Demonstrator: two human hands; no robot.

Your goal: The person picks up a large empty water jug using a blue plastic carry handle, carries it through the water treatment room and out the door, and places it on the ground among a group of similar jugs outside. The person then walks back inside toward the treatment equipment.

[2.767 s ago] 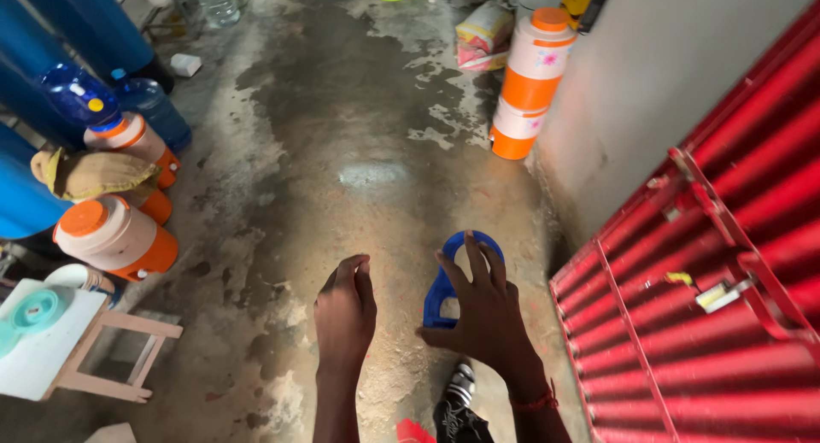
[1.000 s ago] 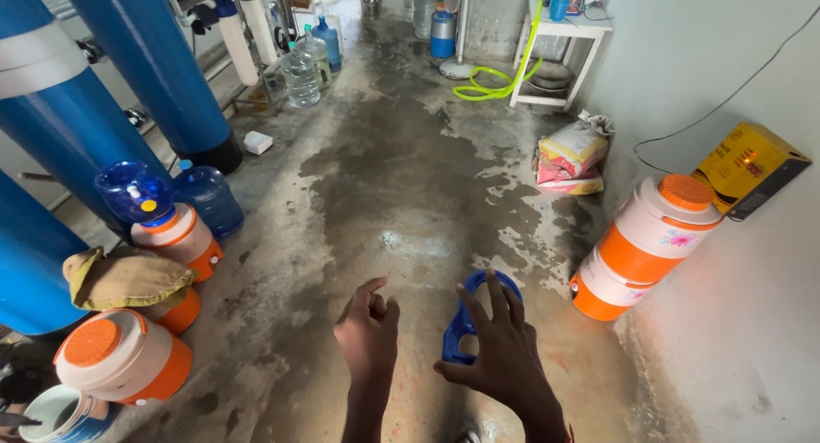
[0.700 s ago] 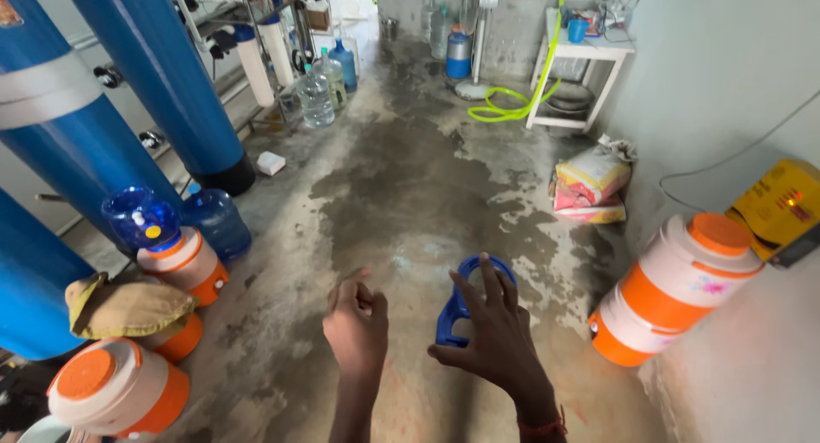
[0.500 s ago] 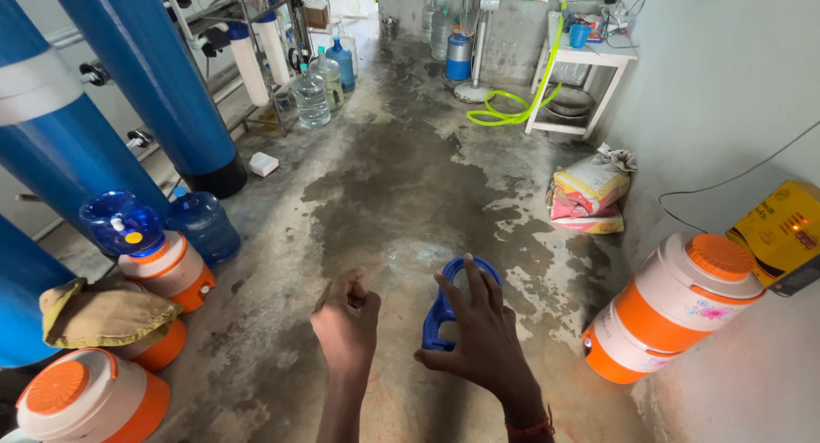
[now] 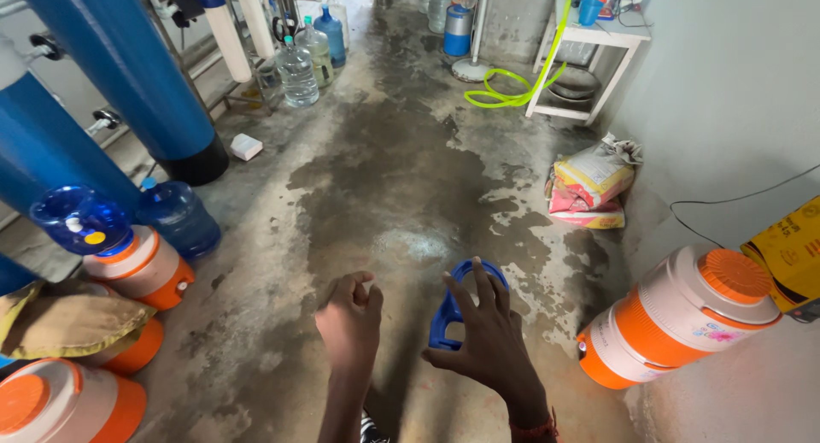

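Note:
My right hand grips a blue plastic ring-shaped handle piece, held upright in front of me above the wet concrete floor. My left hand hangs beside it, about a hand's width to the left, with fingers loosely curled and nothing in them. An orange and white water cooler jug lies tilted against the right wall, nearest my right hand.
Tall blue filter tanks line the left side. Orange and white cooler jugs, a blue water bottle and a folded sack crowd the lower left. Sacks lie by the right wall. A white table, a green hose and bottles stand at the back.
My view has lifted and moved forward along the floor. My left hand's fingers have curled in from spread. My right hand still holds the blue piece.

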